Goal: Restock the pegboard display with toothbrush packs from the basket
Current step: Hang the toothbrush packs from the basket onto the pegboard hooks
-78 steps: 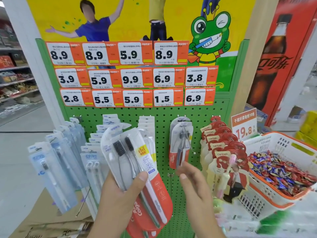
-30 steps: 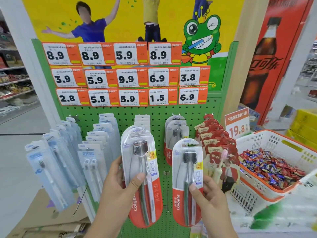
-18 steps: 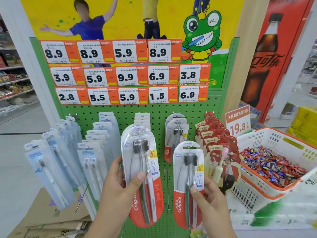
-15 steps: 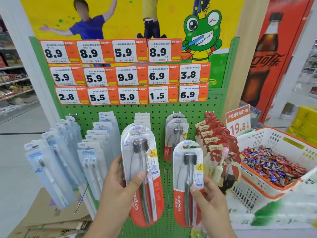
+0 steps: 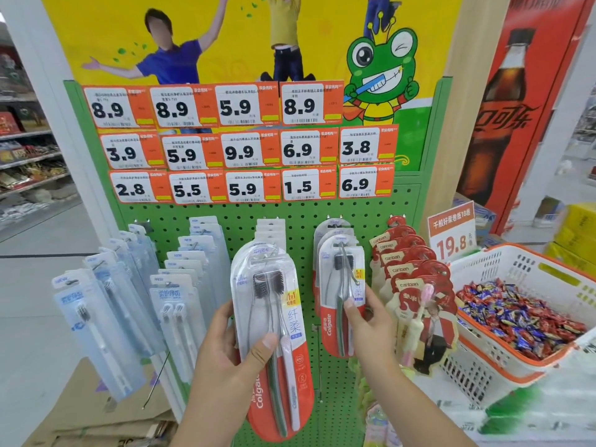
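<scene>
At the centre stood the pegboard, with price tags in rows across its top at 12 o'clock. Clear toothbrush packs hung on hooks at 9 o'clock, and carded children's toothbrushes at 3 o'clock. The left hand held a Colgate pack before the board at 6 o'clock; to its right, the right hand touched a hanging Colgate pack. A candy basket sat at 4 o'clock, a price sign behind it.
</scene>
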